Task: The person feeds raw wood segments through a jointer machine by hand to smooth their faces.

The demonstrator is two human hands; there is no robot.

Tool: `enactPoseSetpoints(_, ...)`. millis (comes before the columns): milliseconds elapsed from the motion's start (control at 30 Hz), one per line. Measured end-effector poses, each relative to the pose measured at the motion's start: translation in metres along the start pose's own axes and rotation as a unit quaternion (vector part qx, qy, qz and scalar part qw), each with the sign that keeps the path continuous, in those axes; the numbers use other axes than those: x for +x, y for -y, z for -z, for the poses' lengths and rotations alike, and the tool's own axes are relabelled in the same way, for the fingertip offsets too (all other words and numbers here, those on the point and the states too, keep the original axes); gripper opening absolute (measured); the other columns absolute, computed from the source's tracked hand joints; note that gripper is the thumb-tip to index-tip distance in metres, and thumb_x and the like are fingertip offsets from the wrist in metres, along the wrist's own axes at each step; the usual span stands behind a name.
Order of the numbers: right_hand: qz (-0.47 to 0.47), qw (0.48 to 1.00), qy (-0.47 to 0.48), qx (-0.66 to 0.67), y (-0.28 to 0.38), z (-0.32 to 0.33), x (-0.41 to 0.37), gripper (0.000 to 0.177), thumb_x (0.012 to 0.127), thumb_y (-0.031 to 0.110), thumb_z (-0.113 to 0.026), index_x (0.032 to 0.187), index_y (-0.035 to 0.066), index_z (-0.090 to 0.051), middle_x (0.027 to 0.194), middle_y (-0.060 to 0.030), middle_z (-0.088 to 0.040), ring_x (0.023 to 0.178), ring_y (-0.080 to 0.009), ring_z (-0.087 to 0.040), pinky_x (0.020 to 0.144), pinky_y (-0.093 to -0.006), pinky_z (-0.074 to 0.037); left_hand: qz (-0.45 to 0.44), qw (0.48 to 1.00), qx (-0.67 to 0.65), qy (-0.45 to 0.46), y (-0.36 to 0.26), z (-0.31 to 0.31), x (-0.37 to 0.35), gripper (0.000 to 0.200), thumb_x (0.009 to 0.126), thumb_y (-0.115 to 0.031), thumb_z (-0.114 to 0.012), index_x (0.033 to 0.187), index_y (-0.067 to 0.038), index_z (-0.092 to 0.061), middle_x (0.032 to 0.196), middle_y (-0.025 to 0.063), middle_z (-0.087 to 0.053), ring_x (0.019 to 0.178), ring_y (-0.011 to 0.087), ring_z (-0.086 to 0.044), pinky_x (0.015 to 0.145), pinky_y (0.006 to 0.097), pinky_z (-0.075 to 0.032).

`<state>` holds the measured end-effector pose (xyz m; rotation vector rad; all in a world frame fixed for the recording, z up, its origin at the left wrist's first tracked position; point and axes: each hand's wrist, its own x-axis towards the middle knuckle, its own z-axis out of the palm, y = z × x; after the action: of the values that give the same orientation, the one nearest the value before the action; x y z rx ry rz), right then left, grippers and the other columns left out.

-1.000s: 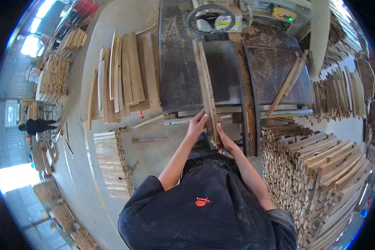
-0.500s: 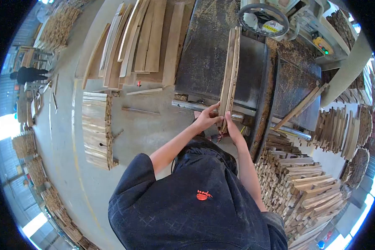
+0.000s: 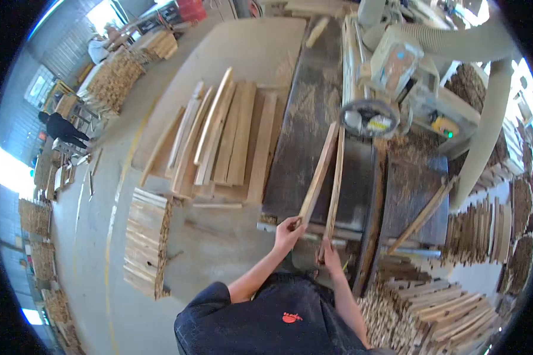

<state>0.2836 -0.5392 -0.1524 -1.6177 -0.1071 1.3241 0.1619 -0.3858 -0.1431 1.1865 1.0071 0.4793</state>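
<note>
My left hand (image 3: 286,232) is closed round the near end of a long wooden strip (image 3: 318,177). Another narrow strip, with a rough bark-like edge (image 3: 336,189), has its near end in my right hand (image 3: 328,255). Both strips reach forward over the dark machine table (image 3: 356,177). Their far ends come close together near the black handwheel (image 3: 370,118), while the near ends are spread apart.
Long boards (image 3: 237,136) lie on a wide sheet to the left, with a stack of planks (image 3: 146,242) on the floor nearer me. Cut strips (image 3: 438,307) are piled at right. A leaning strip (image 3: 423,216) crosses the side table. A person (image 3: 65,129) stands far left.
The two strips, held together before, are now apart at their near ends, one in each hand. My left hand has moved left, away from the right. The view has tilted up.
</note>
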Motion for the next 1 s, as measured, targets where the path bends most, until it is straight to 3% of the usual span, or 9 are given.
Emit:
enactPoseSetpoints(67, 0.019, 0.999, -0.043, 0.017, -0.023, 0.011, -0.002, 0.055, 0.091, 0.06, -0.053, 0.093, 0.006, -0.055, 0.065, -0.0016, -0.052, 0.051, -0.0114, -0.052, 0.047, -0.0269, -0.041, -0.048, 0.99, 0.121, -0.062, -0.016, 0.006, 0.005, 0.036, 0.083, -0.017, -0.074, 0.115, -0.006, -0.064, 0.109, 0.0073, -0.065, 0.1, 0.0194, -0.06, 0.083, 0.0366, -0.048)
enactPoseSetpoints(133, 0.049, 0.989, -0.135, -0.015, -0.044, 0.015, -0.005, 0.051, 0.091, 0.058, -0.056, 0.079, 0.009, -0.051, 0.061, 0.0012, -0.048, 0.051, -0.011, -0.049, 0.046, -0.0265, -0.039, -0.35, 0.801, 0.421, -0.243, -0.045, -0.005, -0.003, 0.031, 0.082, -0.015, -0.071, 0.112, -0.007, -0.065, 0.117, 0.0117, -0.06, 0.113, 0.0291, -0.054, 0.092, 0.0456, -0.042)
enactPoseSetpoints(233, 0.108, 0.97, -0.216, -0.032, -0.064, 0.017, -0.017, 0.048, 0.092, 0.054, -0.058, 0.086, 0.007, -0.052, 0.068, -0.001, -0.051, 0.057, -0.0114, -0.051, 0.049, -0.0266, -0.039, -0.413, 0.823, 0.381, -0.079, -0.052, -0.032, -0.002, 0.031, 0.083, -0.015, -0.067, 0.113, -0.009, -0.065, 0.125, 0.0133, -0.055, 0.121, 0.0346, -0.047, 0.097, 0.0513, -0.037)
enactPoseSetpoints(367, 0.216, 0.945, -0.242, 0.029, -0.063, 0.025, -0.033, 0.045, 0.093, 0.047, -0.06, 0.101, 0.003, -0.053, 0.081, -0.0054, -0.055, 0.068, -0.0132, -0.053, 0.056, -0.0283, -0.043, -0.351, 0.834, 0.417, 0.084, -0.011, -0.094, 0.012, 0.054, 0.095, -0.034, -0.051, 0.14, -0.006, -0.043, 0.14, 0.0164, -0.048, 0.134, 0.0369, -0.039, 0.106, 0.0531, -0.03)
enactPoseSetpoints(433, 0.105, 0.965, -0.236, 0.045, -0.066, 0.038, -0.031, 0.041, 0.092, 0.043, -0.063, 0.101, 0.004, -0.056, 0.082, -0.0055, -0.058, 0.067, -0.0165, -0.054, 0.058, -0.0304, -0.045, -0.337, 0.815, 0.45, 0.14, 0.014, -0.123, 0.022, 0.064, 0.096, -0.036, -0.048, 0.146, -0.001, -0.03, 0.148, 0.0186, -0.038, 0.14, 0.0372, -0.029, 0.109, 0.055, -0.025)
enactPoseSetpoints(533, -0.051, 0.921, -0.021, 0.385, -0.076, 0.056, -0.034, 0.037, 0.092, 0.044, -0.062, 0.094, 0.008, -0.06, 0.08, -0.005, -0.061, 0.069, -0.0221, -0.057, 0.056, -0.0322, -0.045, -0.335, 0.794, 0.5, 0.089, 0.027, -0.161, 0.022, 0.078, 0.093, -0.033, -0.05, 0.149, 0.005, -0.012, 0.155, 0.0226, -0.021, 0.145, 0.0362, -0.017, 0.113, 0.0548, -0.018)
enactPoseSetpoints(633, -0.071, 0.87, -0.08, 0.481, -0.038, 0.037, -0.055, 0.038, 0.094, 0.045, -0.059, 0.092, 0.008, -0.059, 0.078, -0.0048, -0.06, 0.069, -0.0204, -0.057, 0.056, -0.0322, -0.045, -0.308, 0.802, 0.508, 0.06, 0.02, -0.19, 0.029, 0.077, 0.093, -0.033, -0.05, 0.149, 0.004, -0.013, 0.155, 0.0225, -0.022, 0.145, 0.0362, -0.018, 0.113, 0.0547, -0.018)
enactPoseSetpoints(800, 0.084, 0.927, -0.044, 0.363, -0.035, 0.04, -0.021, 0.037, 0.1, 0.043, -0.048, 0.088, 0.009, -0.057, 0.073, -0.0036, -0.058, 0.063, -0.015, -0.054, 0.052, -0.0264, -0.04, -0.289, 0.832, 0.471, -0.043, 0.003, -0.215, 0.047, 0.065, 0.098, -0.031, -0.044, 0.151, -0.003, -0.019, 0.155, 0.0158, -0.025, 0.145, 0.0317, -0.021, 0.114, 0.05, -0.018)
enactPoseSetpoints(1000, 0.002, 0.938, -0.143, 0.315, 0.026, 0.043, 0.016, 0.039, 0.102, 0.041, -0.044, 0.079, 0.011, -0.054, 0.06, 0.0006, -0.049, 0.05, -0.0098, -0.047, 0.042, -0.0257, -0.032, -0.32, 0.808, 0.491, -0.061, -0.016, -0.225, 0.091, 0.06, 0.098, -0.03, -0.043, 0.149, -0.004, -0.024, 0.152, 0.0178, -0.03, 0.143, 0.0322, -0.025, 0.112, 0.0489, -0.023)
